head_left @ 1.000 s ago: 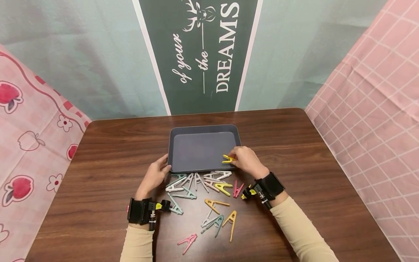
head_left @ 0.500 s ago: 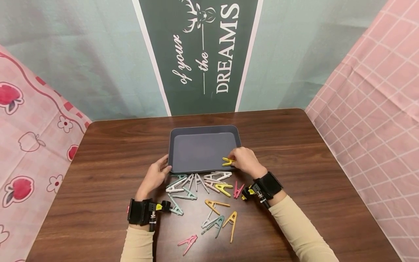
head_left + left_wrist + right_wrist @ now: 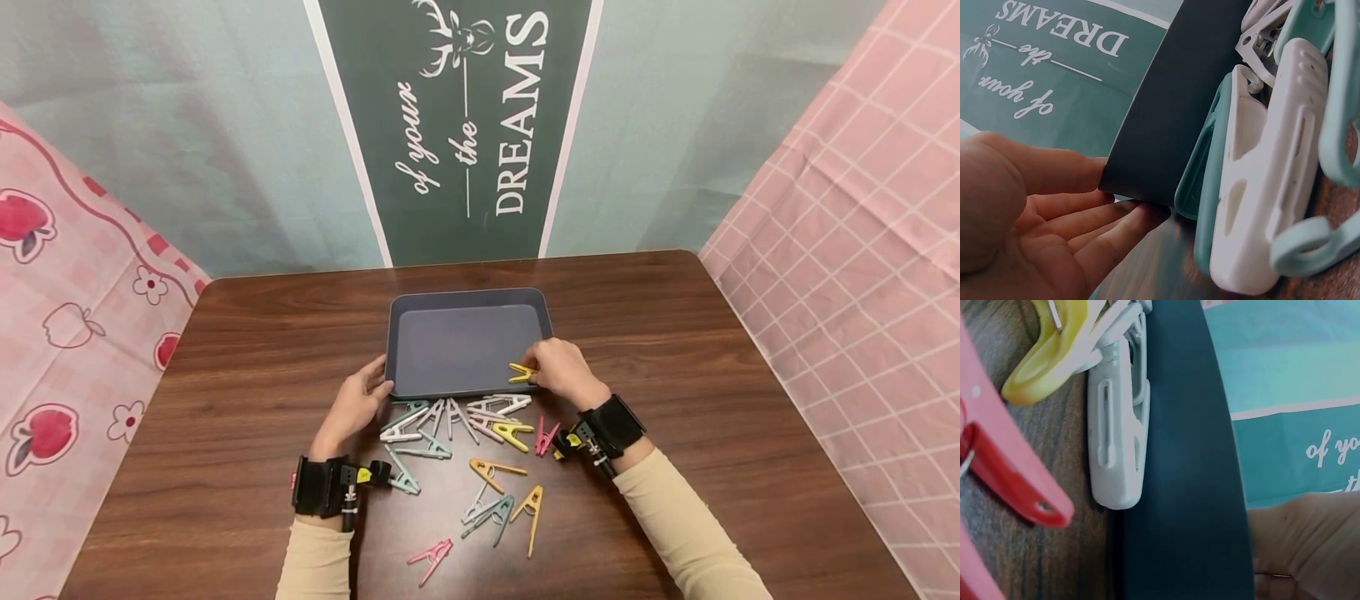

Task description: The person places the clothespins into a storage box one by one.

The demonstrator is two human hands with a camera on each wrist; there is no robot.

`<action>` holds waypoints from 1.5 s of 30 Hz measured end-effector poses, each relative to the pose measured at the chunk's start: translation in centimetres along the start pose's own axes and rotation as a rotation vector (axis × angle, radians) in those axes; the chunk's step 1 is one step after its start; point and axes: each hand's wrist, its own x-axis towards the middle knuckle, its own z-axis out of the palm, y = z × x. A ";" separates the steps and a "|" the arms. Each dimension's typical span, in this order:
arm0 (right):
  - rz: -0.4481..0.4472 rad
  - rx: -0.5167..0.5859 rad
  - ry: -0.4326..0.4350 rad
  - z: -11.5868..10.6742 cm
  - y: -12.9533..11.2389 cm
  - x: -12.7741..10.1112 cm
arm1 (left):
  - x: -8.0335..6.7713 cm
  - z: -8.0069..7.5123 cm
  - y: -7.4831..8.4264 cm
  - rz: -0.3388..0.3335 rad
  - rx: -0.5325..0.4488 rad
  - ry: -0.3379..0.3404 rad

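Note:
A dark grey rectangular tray (image 3: 465, 346) lies on the table. My left hand (image 3: 356, 408) rests at its front left corner. In the left wrist view the fingers (image 3: 1094, 234) extend fairly straight, fingertips at the corner's lower edge, and the thumb is near its upper edge. Thumb and fingers of my right hand (image 3: 562, 368) pinch a yellow clothespin (image 3: 519, 375) low over the tray's front right corner. In the right wrist view the tray's wall (image 3: 1194, 450) hides that clothespin, and only part of the hand (image 3: 1307, 544) shows.
Several white, mint, pale pink and yellow clothespins crowd the tray's front wall, including a yellow one (image 3: 513, 435). A red clothespin (image 3: 545, 437) lies below my right hand. Orange (image 3: 531, 504), teal (image 3: 495, 517) and pink (image 3: 432, 557) ones lie nearer me.
My right hand has lowered slightly with the yellow clothespin, which has turned a little. My left hand has stayed at the tray's corner. The loose clothespins lie as before.

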 end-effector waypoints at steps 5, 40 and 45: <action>0.018 0.059 0.025 -0.1 0.0 -0.2 | -0.1 0.0 0.0 -0.001 0.005 -0.004; -0.005 0.276 0.148 -1.2 -1.3 -4.8 | -0.1 -0.1 0.2 0.007 -0.009 -0.022; -0.017 0.263 0.115 -1.4 -2.1 -5.2 | -0.1 -0.1 0.2 0.002 -0.006 -0.030</action>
